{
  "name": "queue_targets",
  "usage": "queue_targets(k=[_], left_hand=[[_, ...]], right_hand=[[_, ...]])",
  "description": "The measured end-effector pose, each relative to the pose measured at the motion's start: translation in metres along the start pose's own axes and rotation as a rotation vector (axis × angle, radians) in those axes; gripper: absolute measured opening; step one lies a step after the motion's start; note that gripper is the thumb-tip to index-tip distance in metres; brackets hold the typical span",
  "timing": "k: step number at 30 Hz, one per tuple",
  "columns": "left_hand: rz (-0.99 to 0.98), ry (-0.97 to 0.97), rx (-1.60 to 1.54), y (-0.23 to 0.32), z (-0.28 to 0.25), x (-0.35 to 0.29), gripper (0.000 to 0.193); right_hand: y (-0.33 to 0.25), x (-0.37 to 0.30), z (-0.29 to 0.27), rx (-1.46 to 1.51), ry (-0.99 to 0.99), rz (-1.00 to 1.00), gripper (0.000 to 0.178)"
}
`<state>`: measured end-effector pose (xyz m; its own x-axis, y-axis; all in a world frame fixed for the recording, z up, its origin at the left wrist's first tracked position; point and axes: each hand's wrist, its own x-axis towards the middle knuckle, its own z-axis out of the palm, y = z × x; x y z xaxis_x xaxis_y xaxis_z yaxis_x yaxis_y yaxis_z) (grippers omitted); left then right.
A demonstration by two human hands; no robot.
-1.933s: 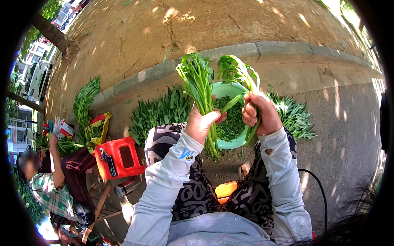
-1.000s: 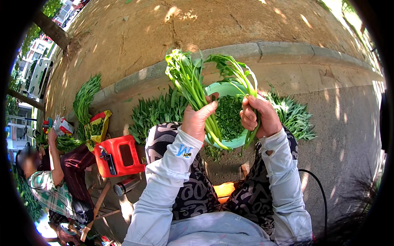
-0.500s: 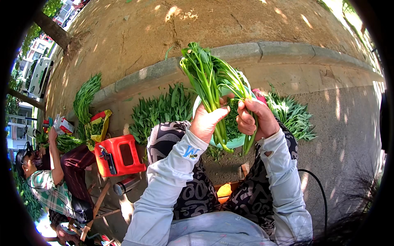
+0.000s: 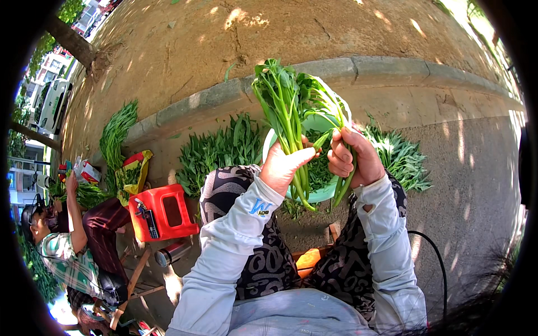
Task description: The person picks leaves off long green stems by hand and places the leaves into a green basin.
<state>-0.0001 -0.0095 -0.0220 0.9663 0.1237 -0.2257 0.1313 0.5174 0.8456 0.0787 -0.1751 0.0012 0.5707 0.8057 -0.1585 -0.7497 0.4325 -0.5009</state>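
Two leafy green bunches [image 4: 287,115], seemingly smooth-stemmed

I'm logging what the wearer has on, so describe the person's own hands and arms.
The left hand and the right hand are bare. The left sleeve is long, pale and creased, with a blue print near its end. The right sleeve matches, but has what looks like a small hole.

Bright daylight | dappled shadows on soil [image 4: 314,33] | kerb [image 4: 386,71] bowed | black corners
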Motion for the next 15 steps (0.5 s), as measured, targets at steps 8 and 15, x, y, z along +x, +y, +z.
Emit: queue_targets(k=[8,15], left_hand=[[0.054,0.153,-0.008,0.003,-0.004,0.001,0.023],[-0.008,0.296,-0.131,0.010,-0.010,0.001,0.024]], right_hand=[[0.002,0.000,0.002,-0.065,0.029,0.020,0.022],[0.003,0.000,0.002,-0.056,-0.016,-0.027,0.021]])
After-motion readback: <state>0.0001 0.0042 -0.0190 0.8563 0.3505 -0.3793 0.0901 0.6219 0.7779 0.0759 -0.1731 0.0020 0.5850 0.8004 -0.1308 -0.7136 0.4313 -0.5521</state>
